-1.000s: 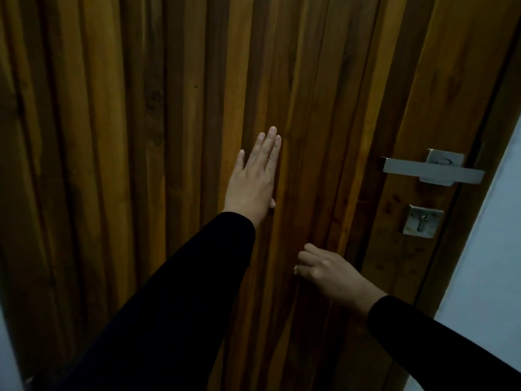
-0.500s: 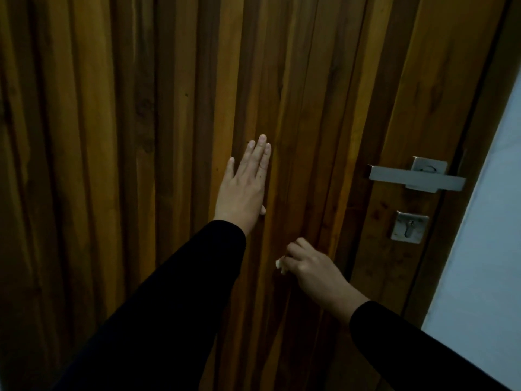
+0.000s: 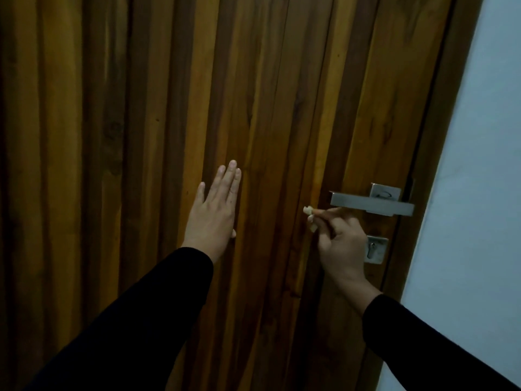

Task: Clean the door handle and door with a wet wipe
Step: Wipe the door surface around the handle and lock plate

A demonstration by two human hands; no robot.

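Pale bluish-white wall (image 3: 479, 165), plain, at far right. Dark brown wooden frame (image 3: 439, 142) running along its edge. Dim, low light throughout.

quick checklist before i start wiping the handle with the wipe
1. Wipe in right hand: ok, pinched at the fingertips.
2. Wipe near handle: ok, it sits just below the lever's free end; contact cannot tell.
3. Left hand bracing door: ok, flat with fingers straight on the wood.
4. Handle free of obstruction: ok, nothing hangs on the lever.
5. Wipe wet enough: cannot tell, too small and dim.
6. Keyhole plate clear to wipe: not ok, the right hand partly covers it.
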